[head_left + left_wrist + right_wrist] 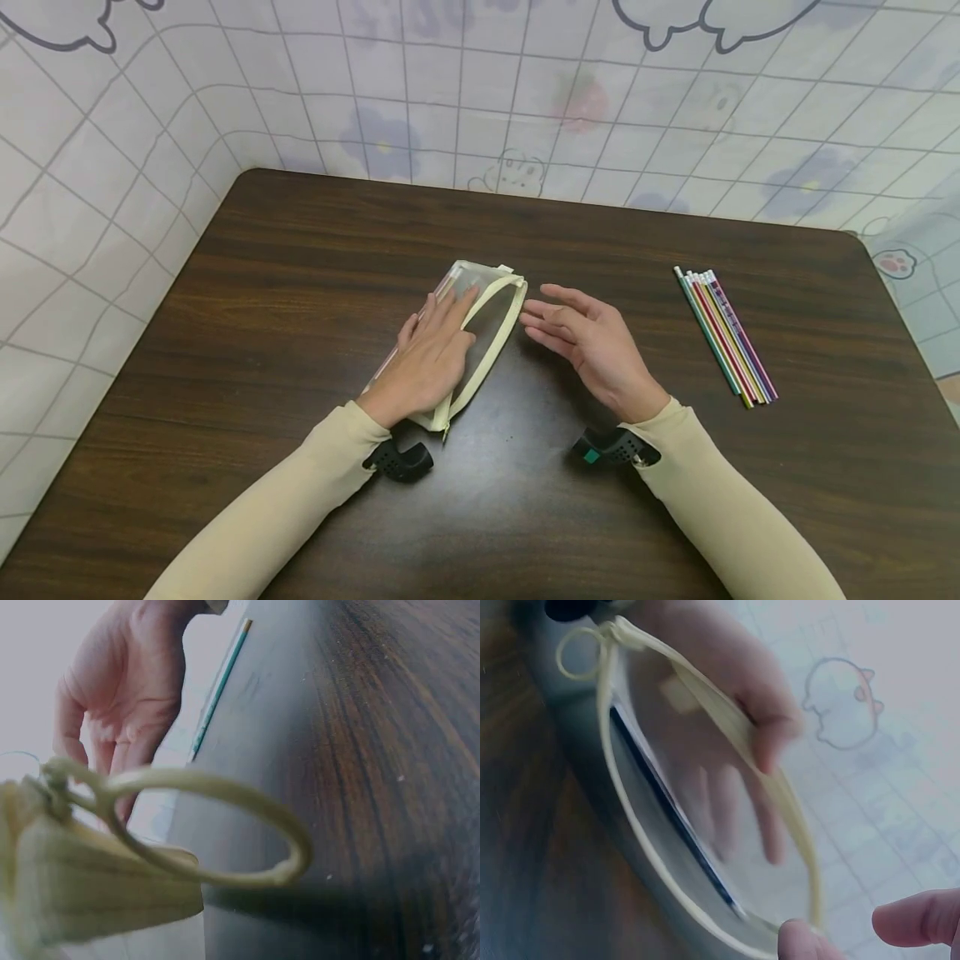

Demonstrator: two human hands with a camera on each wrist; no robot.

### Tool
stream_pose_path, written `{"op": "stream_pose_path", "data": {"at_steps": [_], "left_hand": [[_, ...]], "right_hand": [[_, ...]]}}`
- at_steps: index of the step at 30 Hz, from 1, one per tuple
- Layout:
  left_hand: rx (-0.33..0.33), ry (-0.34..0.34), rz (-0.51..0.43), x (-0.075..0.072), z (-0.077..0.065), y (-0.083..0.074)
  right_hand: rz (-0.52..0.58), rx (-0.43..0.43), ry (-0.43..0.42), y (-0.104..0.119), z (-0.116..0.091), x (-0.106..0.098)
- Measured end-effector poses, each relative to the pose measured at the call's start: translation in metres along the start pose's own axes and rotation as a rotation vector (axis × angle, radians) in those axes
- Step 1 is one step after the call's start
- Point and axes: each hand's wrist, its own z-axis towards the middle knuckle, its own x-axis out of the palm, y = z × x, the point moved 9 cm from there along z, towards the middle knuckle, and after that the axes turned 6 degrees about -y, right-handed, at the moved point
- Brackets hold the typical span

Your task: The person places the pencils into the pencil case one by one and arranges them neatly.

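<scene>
A translucent pencil case (491, 354) with pale yellow zip edges lies mid-table, its mouth gaping toward the right. My left hand (431, 358) lies along its left side, the thumb over the rim. Through the sheer wall, the right wrist view shows the left fingers (721, 814) on the outside. A dark, slender stick-like thing (675, 810) is inside the case. My right hand (592, 342) hovers by the case's far right end, thumb and fingers apart, holding nothing; whether a fingertip touches the rim I cannot tell. A yellow cord loop (292, 855) hangs at the zip end.
Several coloured pencils (726, 337) lie side by side to the right on the dark wooden table (285, 275). One green pencil (221, 690) of that bunch shows in the left wrist view. A printed, gridded cloth (435, 100) hangs behind the table.
</scene>
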Motion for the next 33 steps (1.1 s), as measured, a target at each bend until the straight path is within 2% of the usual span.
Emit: {"op": "stream_pose_path", "data": {"at_steps": [8, 17, 24, 33], "left_hand": [[0.002, 0.009, -0.034, 0.006, 0.0, -0.001], [0.002, 0.017, -0.033, 0.012, 0.0, 0.002], [0.006, 0.021, -0.028, 0.013, 0.0, 0.001], [-0.017, 0.023, -0.021, 0.013, 0.0, 0.003]], "right_hand": [[0.035, -0.059, -0.055, 0.02, -0.004, -0.037], [0.165, -0.141, -0.066, 0.041, -0.012, -0.069], [0.243, -0.171, -0.12, 0.054, -0.016, -0.098], [0.37, -0.217, -0.14, 0.068, -0.017, -0.122]]}}
